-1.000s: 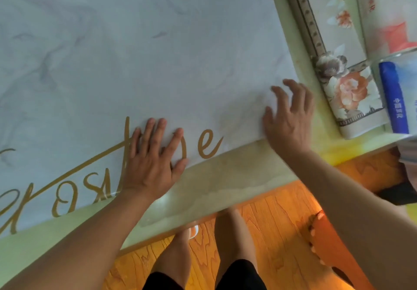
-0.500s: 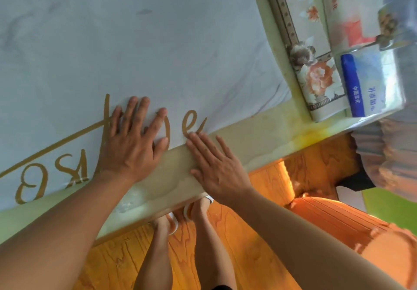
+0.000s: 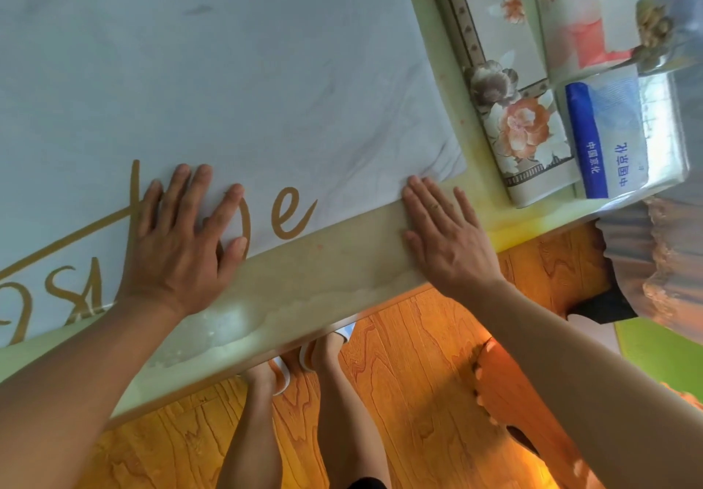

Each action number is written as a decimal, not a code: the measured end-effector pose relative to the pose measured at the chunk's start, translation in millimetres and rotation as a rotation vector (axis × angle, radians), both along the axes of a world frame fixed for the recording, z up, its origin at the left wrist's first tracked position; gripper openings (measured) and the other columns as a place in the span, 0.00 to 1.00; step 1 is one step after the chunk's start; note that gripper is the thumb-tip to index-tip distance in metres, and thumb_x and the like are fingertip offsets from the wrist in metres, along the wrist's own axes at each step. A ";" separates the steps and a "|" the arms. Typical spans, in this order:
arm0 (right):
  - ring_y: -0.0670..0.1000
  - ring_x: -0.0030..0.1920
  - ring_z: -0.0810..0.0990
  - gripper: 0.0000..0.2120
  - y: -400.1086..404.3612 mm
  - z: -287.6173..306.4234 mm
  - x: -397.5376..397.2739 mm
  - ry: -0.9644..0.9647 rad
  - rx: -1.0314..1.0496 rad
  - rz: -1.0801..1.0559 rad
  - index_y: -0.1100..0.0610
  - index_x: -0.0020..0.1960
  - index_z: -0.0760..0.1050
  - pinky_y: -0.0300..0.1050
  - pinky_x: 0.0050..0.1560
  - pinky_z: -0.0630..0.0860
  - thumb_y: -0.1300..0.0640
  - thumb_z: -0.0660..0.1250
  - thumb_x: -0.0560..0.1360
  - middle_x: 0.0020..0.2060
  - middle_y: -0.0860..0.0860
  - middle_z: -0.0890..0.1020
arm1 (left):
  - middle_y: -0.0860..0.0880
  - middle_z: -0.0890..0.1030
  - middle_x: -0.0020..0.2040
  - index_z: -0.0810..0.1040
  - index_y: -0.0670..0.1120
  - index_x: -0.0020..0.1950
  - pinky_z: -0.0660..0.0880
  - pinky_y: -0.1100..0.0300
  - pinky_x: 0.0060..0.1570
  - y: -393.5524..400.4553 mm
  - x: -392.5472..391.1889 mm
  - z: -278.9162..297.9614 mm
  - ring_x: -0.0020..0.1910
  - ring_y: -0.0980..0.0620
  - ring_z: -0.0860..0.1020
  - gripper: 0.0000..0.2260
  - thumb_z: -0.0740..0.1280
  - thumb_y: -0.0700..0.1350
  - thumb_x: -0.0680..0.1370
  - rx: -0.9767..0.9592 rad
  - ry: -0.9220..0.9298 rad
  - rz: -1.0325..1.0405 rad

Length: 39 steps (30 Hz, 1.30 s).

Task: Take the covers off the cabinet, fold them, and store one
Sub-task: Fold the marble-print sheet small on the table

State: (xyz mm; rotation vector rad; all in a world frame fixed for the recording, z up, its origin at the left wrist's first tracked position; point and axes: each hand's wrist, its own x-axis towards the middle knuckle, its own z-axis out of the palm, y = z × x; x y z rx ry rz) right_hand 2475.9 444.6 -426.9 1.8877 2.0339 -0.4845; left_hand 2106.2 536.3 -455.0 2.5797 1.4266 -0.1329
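Flat under the splayed left hand, the cover; right hand outspread at its corner.

Daylight floods a tilted, wide-angle view from the head camera.

Soft, bright light leaves a pale glare patch on the glossy cabinet top and a yellow glow on the wooden floor; shadows are faint, straight edges bow toward the frame borders, and the upper right corner smears into blur.
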 end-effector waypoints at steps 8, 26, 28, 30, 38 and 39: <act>0.49 0.81 0.44 0.29 -3.5 -6.6 28.0 0.031 0.081 -0.042 0.55 0.82 0.49 0.55 0.81 0.45 0.45 0.49 0.86 0.81 0.50 0.50 | 0.36 0.56 0.81 0.63 0.46 0.81 0.50 0.35 0.78 1.0 4.5 0.0 0.81 0.35 0.53 0.32 0.54 0.59 0.79 0.000 0.014 0.002; 0.54 0.81 0.48 0.27 11.9 -8.9 -179.2 0.465 0.192 0.096 0.62 0.80 0.57 0.56 0.80 0.51 0.53 0.56 0.85 0.80 0.57 0.56 | 0.39 0.57 0.82 0.62 0.51 0.81 0.50 0.38 0.78 -0.2 10.1 -5.2 0.82 0.39 0.52 0.31 0.55 0.63 0.80 0.006 0.057 0.006; 0.53 0.81 0.45 0.30 5.1 -17.6 -180.4 0.410 0.151 0.108 0.61 0.81 0.54 0.56 0.80 0.50 0.48 0.55 0.85 0.81 0.55 0.54 | 0.39 0.57 0.81 0.63 0.51 0.80 0.51 0.38 0.78 1.5 12.1 -5.5 0.81 0.38 0.54 0.30 0.57 0.61 0.81 0.010 0.034 -0.004; 0.52 0.81 0.44 0.32 5.0 -20.2 -182.2 0.351 0.132 0.102 0.61 0.81 0.52 0.55 0.80 0.48 0.45 0.53 0.84 0.81 0.55 0.52 | 0.38 0.55 0.82 0.61 0.51 0.81 0.51 0.38 0.78 1.5 14.0 -4.6 0.82 0.37 0.51 0.29 0.57 0.59 0.82 -0.031 0.012 0.020; 0.53 0.80 0.36 0.32 -1.5 -6.8 -234.3 0.160 0.064 -0.119 0.60 0.82 0.44 0.54 0.80 0.38 0.51 0.50 0.82 0.81 0.55 0.43 | 0.43 0.47 0.84 0.47 0.43 0.84 0.47 0.44 0.81 -116.8 -90.2 13.7 0.83 0.45 0.43 0.33 0.50 0.60 0.85 -0.161 0.053 0.306; 0.54 0.80 0.34 0.33 -0.7 -2.3 -242.3 0.135 0.027 -0.170 0.61 0.82 0.41 0.54 0.80 0.37 0.53 0.49 0.81 0.81 0.55 0.40 | 0.43 0.48 0.84 0.48 0.42 0.83 0.47 0.45 0.81 -119.9 -105.8 16.4 0.83 0.46 0.44 0.33 0.49 0.60 0.85 -0.168 0.067 0.349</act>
